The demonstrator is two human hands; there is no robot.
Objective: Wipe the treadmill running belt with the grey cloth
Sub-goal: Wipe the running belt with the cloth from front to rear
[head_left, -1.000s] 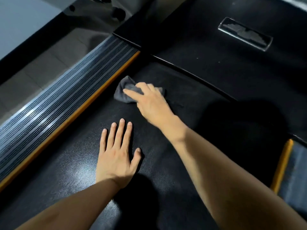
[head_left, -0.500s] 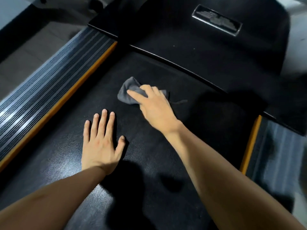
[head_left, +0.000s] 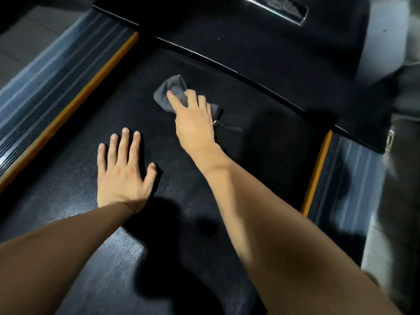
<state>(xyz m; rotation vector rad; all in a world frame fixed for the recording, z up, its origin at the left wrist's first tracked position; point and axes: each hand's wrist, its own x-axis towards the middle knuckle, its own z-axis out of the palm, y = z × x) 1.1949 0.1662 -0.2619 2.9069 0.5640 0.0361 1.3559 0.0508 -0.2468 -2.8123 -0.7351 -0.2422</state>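
The black textured running belt [head_left: 261, 160] fills the middle of the head view. A crumpled grey cloth [head_left: 171, 92] lies on its far part, near the motor cover. My right hand [head_left: 195, 123] presses down on the cloth with fingers over it; the cloth's near half is hidden under the palm, and a thin tag sticks out to the right. My left hand [head_left: 123, 171] lies flat on the belt, fingers spread, a little nearer and to the left of the cloth, holding nothing.
Ribbed grey side rails with orange edging run along the belt, the left rail [head_left: 52, 87] and the right rail [head_left: 341, 178]. The black motor cover [head_left: 261, 39] with a badge spans the far end. Tiled floor [head_left: 391, 246] lies beyond the right rail.
My right hand has slid the cloth rightward across the belt, away from the left rail toward the middle. The left hand stays flat on the belt. The view has swung right.
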